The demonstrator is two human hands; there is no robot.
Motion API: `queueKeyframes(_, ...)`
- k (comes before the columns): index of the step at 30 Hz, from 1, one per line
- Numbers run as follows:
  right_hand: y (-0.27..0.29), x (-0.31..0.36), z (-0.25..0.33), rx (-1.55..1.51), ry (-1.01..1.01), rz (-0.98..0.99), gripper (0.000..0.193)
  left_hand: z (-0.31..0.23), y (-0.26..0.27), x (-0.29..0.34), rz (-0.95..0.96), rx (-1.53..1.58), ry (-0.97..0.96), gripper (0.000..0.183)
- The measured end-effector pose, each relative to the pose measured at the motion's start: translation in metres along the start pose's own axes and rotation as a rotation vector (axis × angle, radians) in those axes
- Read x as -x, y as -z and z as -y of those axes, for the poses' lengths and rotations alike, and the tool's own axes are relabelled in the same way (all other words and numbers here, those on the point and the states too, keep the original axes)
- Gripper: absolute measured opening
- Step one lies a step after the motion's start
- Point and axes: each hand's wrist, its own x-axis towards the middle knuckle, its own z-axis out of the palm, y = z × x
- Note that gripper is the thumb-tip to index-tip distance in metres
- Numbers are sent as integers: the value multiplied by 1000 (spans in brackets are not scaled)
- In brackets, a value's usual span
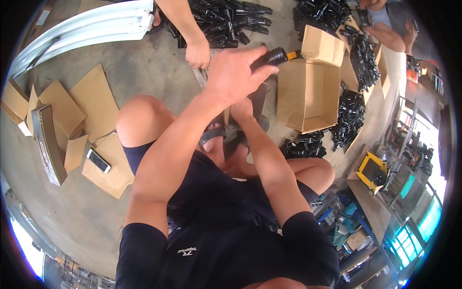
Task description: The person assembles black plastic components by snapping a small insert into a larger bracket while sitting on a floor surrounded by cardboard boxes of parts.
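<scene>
My left hand [236, 72] is raised in front of me, closed around a black cylindrical part [275, 57]. An orange tip [292, 55] shows at that part's far end. Below and partly behind the left wrist, my right hand [242, 110] is curled beside a dark, flat-sided thing [259, 98]. My left arm covers most of what the right fingers grip. Another person's hand [198, 53] reaches in from the top, close to my left hand, its fingers curled downward.
An open cardboard box [294, 98] stands right of my hands, with heaps of black parts [350, 115] beside it. More black parts [231, 19] lie at the far side. Flattened cardboard [94, 91], a phone [98, 161] and long white panels [91, 31] are on the left.
</scene>
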Motion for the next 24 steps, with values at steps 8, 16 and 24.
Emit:
queueKeyframes(8,102,17,5,-557,-306,-161,19,15,-11,10,44,-384,-197,28)
queueKeyframes(16,259,60,-2,-1117,-239,-629,16,2,-27,21,178,-552,-217,25)
queueKeyframes(24,268,44,13,-829,-108,-628,13,-12,-37,30,195,-589,-169,23)
